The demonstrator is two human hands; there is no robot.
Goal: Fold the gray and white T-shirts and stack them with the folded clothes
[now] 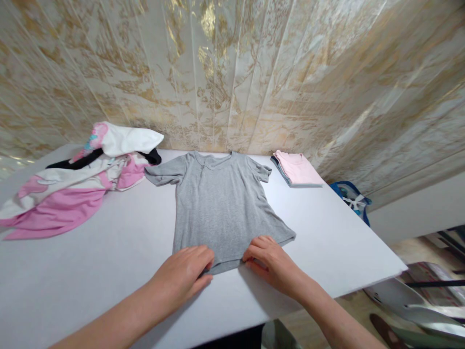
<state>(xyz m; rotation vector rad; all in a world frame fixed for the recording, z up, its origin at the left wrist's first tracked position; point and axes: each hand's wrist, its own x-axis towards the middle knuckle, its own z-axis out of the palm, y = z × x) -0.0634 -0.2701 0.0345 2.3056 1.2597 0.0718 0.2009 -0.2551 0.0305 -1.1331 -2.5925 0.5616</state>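
A grey short-sleeved T-shirt (221, 203) lies spread flat on the white table (109, 252), collar toward the wall. My left hand (185, 276) rests palm down on the shirt's bottom hem, left of centre, fingers stretched out flat. My right hand (271, 261) lies on the hem just right of centre, fingers bent and pressed onto the fabric edge. The two hands are about a hand's width apart.
A loose heap of pink, white and black clothes (72, 184) lies at the table's left. A folded stack with a pink garment on top (298, 169) sits at the back right. A blue bag (352, 196) and floor items lie beyond the table's right edge.
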